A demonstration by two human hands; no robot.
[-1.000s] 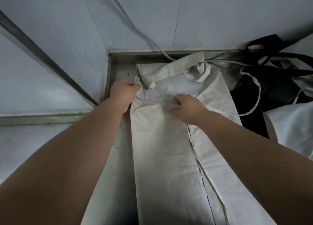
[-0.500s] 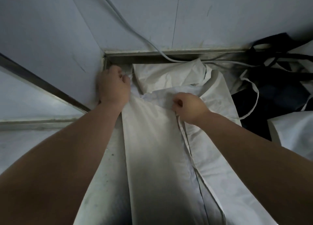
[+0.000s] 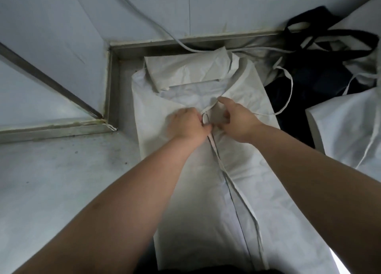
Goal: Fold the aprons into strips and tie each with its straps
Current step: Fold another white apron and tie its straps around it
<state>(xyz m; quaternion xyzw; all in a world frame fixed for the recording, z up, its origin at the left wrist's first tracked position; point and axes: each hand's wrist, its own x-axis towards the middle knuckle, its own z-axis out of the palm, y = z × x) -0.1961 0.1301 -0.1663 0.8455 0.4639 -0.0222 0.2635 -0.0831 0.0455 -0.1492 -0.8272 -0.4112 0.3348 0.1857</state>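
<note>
Head view: left hand and right hand both pinch the strap above the folded apron, probably gathering it for tying.

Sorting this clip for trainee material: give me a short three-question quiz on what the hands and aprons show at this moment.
1. True or false: the left hand and the right hand grip the far corners of the white apron.
2. What lies on the steel table just right of the white apron? A) dark fabric with straps B) a stack of plates C) a bucket
3. Fill in: both hands hold a thin white ____ over the apron's middle.
Key: 1 false, the hands are close together over its middle; 2 A; 3 strap.
</note>
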